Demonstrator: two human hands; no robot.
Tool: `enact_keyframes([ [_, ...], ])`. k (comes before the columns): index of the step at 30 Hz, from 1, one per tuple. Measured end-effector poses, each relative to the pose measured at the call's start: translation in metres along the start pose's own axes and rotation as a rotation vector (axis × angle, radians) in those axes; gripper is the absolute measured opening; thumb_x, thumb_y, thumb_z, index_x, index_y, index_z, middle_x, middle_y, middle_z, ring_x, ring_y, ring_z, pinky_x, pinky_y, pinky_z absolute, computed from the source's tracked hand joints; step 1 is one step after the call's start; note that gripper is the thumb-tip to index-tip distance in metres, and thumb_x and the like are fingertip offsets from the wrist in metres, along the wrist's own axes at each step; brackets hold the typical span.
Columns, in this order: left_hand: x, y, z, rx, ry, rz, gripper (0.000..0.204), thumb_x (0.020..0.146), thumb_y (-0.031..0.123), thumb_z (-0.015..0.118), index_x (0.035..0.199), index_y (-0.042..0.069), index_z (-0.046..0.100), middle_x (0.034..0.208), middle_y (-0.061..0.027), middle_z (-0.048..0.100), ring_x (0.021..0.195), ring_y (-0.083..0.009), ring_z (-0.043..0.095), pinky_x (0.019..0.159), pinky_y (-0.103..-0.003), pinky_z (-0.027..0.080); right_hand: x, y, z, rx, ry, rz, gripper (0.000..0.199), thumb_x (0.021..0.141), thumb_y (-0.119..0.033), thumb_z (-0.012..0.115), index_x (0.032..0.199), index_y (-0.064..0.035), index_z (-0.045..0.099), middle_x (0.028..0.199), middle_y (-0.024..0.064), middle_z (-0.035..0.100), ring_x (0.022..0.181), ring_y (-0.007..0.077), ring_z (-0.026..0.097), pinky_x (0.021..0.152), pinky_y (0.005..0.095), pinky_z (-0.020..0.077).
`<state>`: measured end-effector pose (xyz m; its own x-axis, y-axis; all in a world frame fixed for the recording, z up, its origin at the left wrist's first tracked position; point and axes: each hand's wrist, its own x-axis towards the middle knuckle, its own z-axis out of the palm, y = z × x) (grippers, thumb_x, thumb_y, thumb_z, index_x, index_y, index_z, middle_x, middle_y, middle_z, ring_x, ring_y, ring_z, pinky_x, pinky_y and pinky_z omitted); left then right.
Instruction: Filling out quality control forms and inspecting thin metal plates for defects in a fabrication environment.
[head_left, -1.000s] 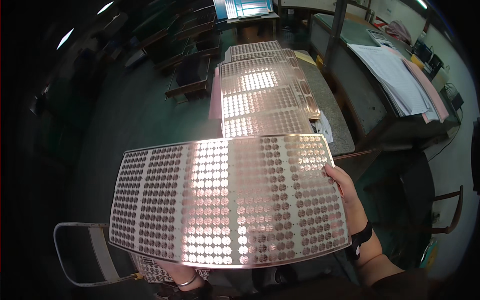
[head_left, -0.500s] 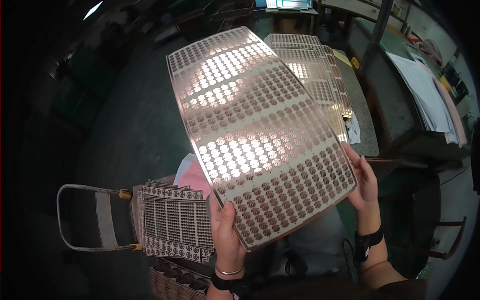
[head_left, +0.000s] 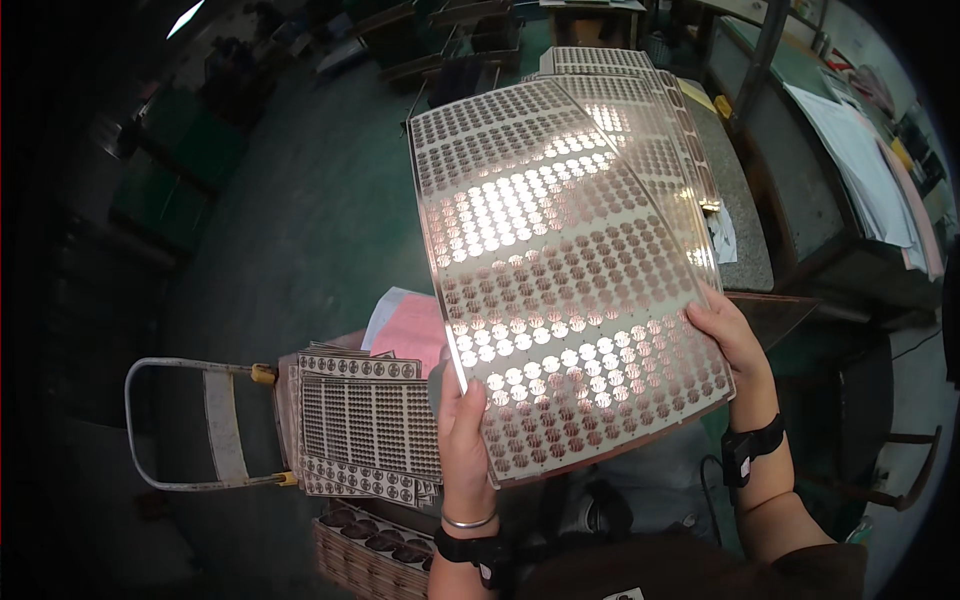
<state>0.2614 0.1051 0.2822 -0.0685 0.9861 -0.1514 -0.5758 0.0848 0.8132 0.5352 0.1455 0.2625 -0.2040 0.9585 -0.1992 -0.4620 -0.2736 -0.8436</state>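
Perforated copper sheet [head_left: 560, 290], flat and crosswise a second ago, now tilted lengthwise away over the tabletop [head_left: 745, 250], left hand [head_left: 465, 430] and right hand [head_left: 730, 335] gripping its near corners, surface presented for viewing.

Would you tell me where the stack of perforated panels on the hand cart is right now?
In the head view, the stack of panels lies lower left on the cart, just left of the left hand gripping the shiny sheet.

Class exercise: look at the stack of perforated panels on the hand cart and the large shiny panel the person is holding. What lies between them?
In the head view, pink and white paper sheets lie between the stacked panels and the held panel; the left hand grips the panel's edge there.
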Motion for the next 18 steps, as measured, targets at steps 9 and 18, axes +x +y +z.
enact_keyframes([
  [9, 0.003, -0.002, -0.012, 0.069, 0.012, 0.001, 0.043, 0.090, 0.009, 0.046, 0.131, -0.002, 0.034, 0.120, -0.0099, 0.050, 0.106, -0.0143, 0.050, 0.093, -0.028, 0.037, -0.006, 0.002, 0.009, 0.005, -0.017, -0.046, 0.048, 0.087, -0.014, 0.055, 0.128, 0.0048, 0.037, 0.116, 0.0124, 0.053, 0.101, 0.0154, 0.055, 0.088, 0.0290, 0.0439],
  [18, 0.006, -0.005, -0.020, 0.099, 0.005, 0.047, 0.045, 0.090, 0.011, 0.046, 0.131, -0.003, 0.034, 0.121, -0.0121, 0.049, 0.105, -0.0153, 0.050, 0.093, -0.027, 0.038, -0.010, -0.001, 0.019, -0.095, -0.034, -0.097, 0.043, 0.089, -0.013, 0.051, 0.127, 0.0030, 0.039, 0.119, 0.0083, 0.051, 0.105, 0.0119, 0.049, 0.091, 0.0274, 0.0394],
])
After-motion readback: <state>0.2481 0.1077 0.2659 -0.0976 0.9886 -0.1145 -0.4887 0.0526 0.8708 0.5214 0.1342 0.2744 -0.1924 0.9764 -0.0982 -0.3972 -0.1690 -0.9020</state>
